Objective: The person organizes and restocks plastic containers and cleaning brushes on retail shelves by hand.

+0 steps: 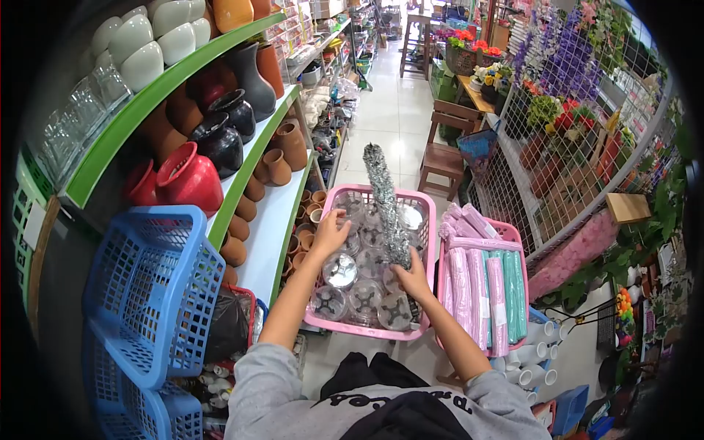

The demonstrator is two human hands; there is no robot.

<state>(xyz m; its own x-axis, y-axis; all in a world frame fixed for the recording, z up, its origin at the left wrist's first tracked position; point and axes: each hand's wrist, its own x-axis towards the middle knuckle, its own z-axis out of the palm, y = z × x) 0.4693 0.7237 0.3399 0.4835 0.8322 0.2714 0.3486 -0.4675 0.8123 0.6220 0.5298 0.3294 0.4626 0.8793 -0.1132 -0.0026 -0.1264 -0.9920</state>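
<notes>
My right hand (414, 277) is closed around the lower end of a shaggy, silver-grey duster (384, 191). The duster slants up and away, its far end reaching past the back rim of a pink plastic basket (321, 312). Inside the basket lie several round, clear plastic containers (341, 270) with shiny or dark patterned bases. My left hand (331, 233) is over the basket's left side, fingers apart and slightly bent above the containers, with nothing visible in it.
At right, another pink basket (525, 275) holds pink and teal wrapped rolls (499, 293). Green-edged shelves (273, 139) with pots and vases line the left, beside blue baskets (150, 293). A wooden chair (444, 150) and wire rack (513, 169) border the tiled aisle (374, 121).
</notes>
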